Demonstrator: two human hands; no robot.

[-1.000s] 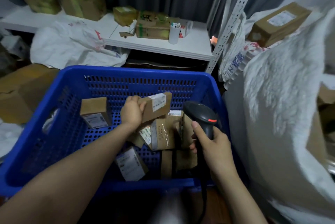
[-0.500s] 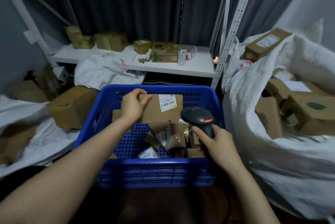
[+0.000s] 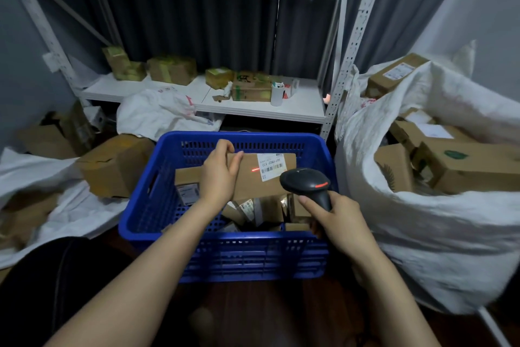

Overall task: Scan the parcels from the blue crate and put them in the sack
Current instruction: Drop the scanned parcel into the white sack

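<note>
Parcel (image 3: 253,180) in your grip now carries a short red line (image 3: 255,169) on its brown face. Half a second ago this line was not there. The beam of the scanner (image 3: 306,180) is therefore on, and the scan step is in progress. The line falls just beside the white label (image 3: 271,166), on its left side, and not across the barcode. I judge that the code is probably not yet read, so the beam needs to go a little to the right.

You hold the parcel above the far half of the blue crate (image 3: 225,251), over the other parcels inside, with the label turned to you. Your left hand (image 3: 219,175) grips its left end, with the fingers curled over the top edge. Your right hand (image 3: 337,217) is closed around the handle of the scanner, one finger on the front of the handle, and the head points at the parcel. The sack (image 3: 422,234) stands open on your right, touching the crate, with boxes already inside.
</note>
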